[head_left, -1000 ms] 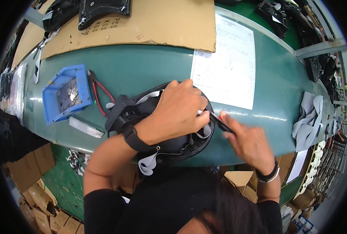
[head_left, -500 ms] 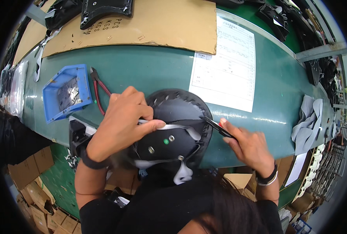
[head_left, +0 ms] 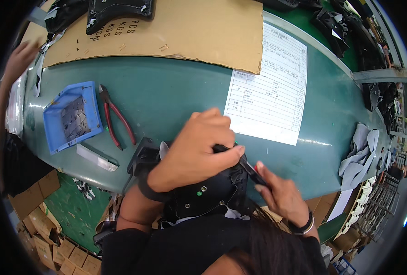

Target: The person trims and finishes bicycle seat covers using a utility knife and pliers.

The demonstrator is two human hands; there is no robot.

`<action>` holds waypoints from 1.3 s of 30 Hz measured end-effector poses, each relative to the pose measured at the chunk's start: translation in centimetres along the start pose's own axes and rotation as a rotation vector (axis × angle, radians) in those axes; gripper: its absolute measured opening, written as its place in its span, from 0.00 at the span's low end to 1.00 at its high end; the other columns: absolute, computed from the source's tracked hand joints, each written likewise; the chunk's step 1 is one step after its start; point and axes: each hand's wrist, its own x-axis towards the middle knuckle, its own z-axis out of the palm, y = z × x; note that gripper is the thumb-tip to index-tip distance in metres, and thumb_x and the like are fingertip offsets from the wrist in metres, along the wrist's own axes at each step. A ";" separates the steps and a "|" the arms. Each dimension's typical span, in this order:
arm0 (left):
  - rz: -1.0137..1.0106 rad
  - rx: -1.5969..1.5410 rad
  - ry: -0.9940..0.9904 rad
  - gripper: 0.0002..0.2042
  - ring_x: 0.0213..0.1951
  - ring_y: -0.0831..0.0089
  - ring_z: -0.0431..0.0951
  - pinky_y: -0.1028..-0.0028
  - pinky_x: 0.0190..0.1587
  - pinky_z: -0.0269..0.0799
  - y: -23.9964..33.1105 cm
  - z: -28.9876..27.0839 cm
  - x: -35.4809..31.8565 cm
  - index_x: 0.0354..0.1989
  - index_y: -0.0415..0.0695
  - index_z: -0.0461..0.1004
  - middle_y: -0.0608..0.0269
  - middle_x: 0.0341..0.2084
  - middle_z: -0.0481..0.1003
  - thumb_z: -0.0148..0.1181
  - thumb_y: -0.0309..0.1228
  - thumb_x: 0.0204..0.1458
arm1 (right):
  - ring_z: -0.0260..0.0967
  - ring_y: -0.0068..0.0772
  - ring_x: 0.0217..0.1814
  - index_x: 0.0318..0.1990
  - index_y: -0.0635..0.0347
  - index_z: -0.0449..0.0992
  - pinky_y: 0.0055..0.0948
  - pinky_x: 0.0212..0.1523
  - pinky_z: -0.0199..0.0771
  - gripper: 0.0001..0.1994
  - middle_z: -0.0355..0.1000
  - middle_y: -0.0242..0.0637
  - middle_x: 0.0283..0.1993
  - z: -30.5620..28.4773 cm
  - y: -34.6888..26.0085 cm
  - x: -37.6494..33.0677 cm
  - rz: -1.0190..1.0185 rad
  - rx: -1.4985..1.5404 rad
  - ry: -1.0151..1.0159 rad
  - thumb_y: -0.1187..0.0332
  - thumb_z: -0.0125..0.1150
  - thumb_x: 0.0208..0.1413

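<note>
Against my front, at the table's near edge, lies a black covered pad [head_left: 203, 192] with metal eyelets and a small green dot. My left hand [head_left: 203, 149] is closed over its far side, thumb and fingers pinching a fold of black cover material [head_left: 221, 148]. In my right hand [head_left: 283, 192] is a utility knife [head_left: 254, 172] with a black handle. Its blade end points up and left, close to the pinched fold; whether it touches is hard to tell. My left hand and forearm hide much of the pad.
To the left are a blue bin [head_left: 48, 120] of small metal pieces, red-handled cutters [head_left: 115, 114] and a flat pale strip [head_left: 96, 157]. Cardboard [head_left: 189, 32] and a printed sheet [head_left: 258, 123] lie beyond. Grey cloth [head_left: 361, 153] is at right. Another person's hand [head_left: 22, 57] is at far left.
My left hand has moved right, from a pale strip to the black fold. The pad has turned and sits closer to me. My knife hand came slightly nearer. Another person's arm has appeared at left.
</note>
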 end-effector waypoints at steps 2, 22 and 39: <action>0.186 -0.390 0.249 0.12 0.26 0.73 0.61 0.72 0.33 0.59 0.5 -2.0 0.6 0.13 0.42 0.66 0.69 0.16 0.62 0.64 0.25 0.40 | 0.69 0.54 0.26 0.65 0.55 0.59 0.43 0.26 0.69 0.31 0.70 0.46 0.28 1.3 -0.3 -2.2 0.033 0.184 0.075 0.69 0.62 0.53; 0.307 -0.520 0.186 0.11 0.43 0.66 0.73 0.62 0.47 0.64 0.5 2.9 -3.8 0.18 0.40 0.71 0.62 0.33 0.73 0.62 0.28 0.50 | 0.70 0.52 0.28 0.65 0.54 0.60 0.41 0.26 0.69 0.29 0.71 0.46 0.30 3.5 -0.9 -9.3 0.054 0.149 -0.024 0.68 0.59 0.55; 0.205 0.309 -0.276 0.12 0.33 0.64 0.61 0.67 0.37 0.56 0.9 5.1 -2.4 0.17 0.42 0.70 0.63 0.21 0.62 0.68 0.34 0.39 | 0.69 0.52 0.25 0.61 0.48 0.66 0.41 0.25 0.66 0.25 0.74 0.42 0.31 -3.2 1.3 -2.4 -0.004 -0.049 -0.097 0.66 0.60 0.54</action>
